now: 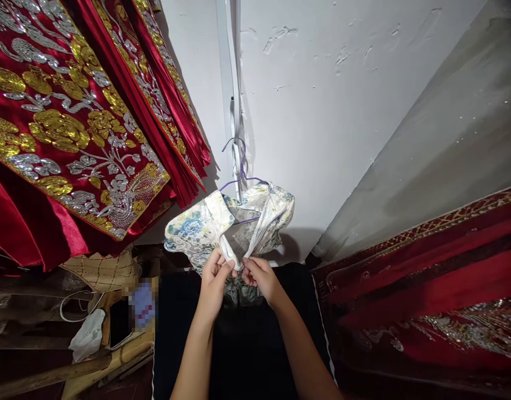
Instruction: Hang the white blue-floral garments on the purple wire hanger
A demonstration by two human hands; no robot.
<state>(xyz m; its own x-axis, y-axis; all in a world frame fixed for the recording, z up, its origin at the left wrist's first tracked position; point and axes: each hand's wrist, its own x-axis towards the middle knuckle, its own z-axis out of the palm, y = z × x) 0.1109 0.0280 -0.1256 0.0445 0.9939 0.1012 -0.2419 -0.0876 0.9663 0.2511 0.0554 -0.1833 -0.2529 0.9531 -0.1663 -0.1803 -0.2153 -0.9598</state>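
A floral shirt [191, 228], white with blue and yellow flowers, hangs by its shoulders on a purple wire hanger [242, 176]. Its collar lies spread and the neck opening gapes. At the lower end of that opening, my left hand [216, 273] pinches the left front edge between thumb and fingers. Close beside it, my right hand [257, 276] is closed on the other front edge. The fingertips of both hands almost meet there. Whether a button or other fastener sits between them is hidden.
Red embroidered garments [78, 122] hang at the left. A pale metal strip [233, 66] runs down the wall behind the hanger. Lower left, a wooden stool [126, 355] bears a phone [120, 322] and crumpled tissue [88, 335]. Red fabric under clear covering [439, 266] stands at the right.
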